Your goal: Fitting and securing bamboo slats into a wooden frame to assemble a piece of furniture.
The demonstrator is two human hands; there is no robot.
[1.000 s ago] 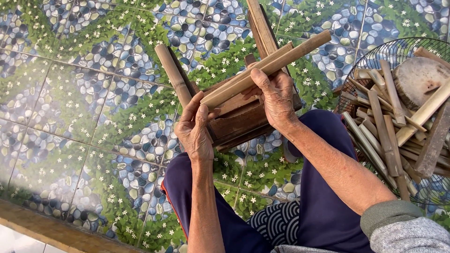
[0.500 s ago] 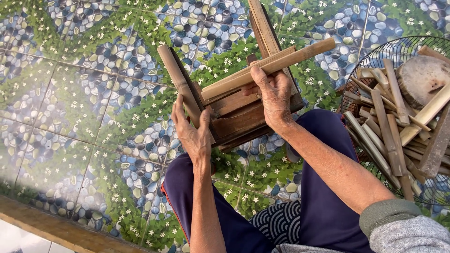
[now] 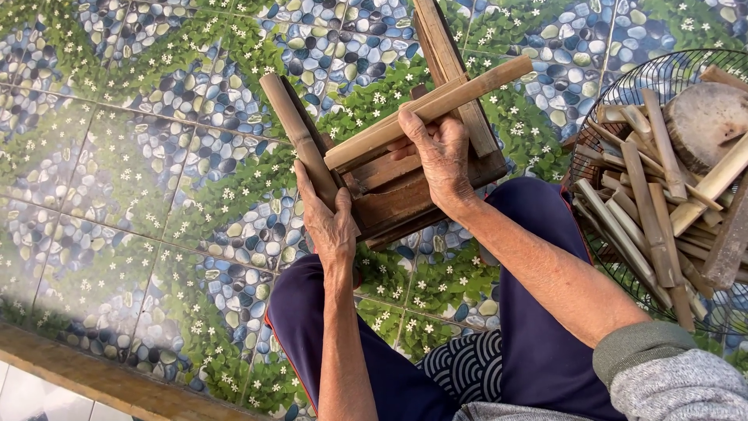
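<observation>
A small frame of brown wooden bars (image 3: 405, 191) rests between my knees on the patterned floor. One bamboo piece (image 3: 300, 140) stands along its left side, and my left hand (image 3: 331, 222) presses flat against it, fingers extended. A long bamboo strip (image 3: 467, 90) lies slanted across the top of the frame. My right hand (image 3: 440, 152) grips the frame and that strip from above, fingers curled over them.
A black wire basket (image 3: 615, 93) at the right holds several split bamboo sticks (image 3: 647, 195) and a round wood slab (image 3: 705, 117). The floor has tiles with pebble and leaf patterns (image 3: 156, 156). A wooden ledge (image 3: 101, 378) runs along the lower left. My legs are in dark blue trousers (image 3: 538, 343).
My left hand slid from a grip on the frame's lower left to a flat press against the upright bamboo piece. The right hand stayed on the frame.
</observation>
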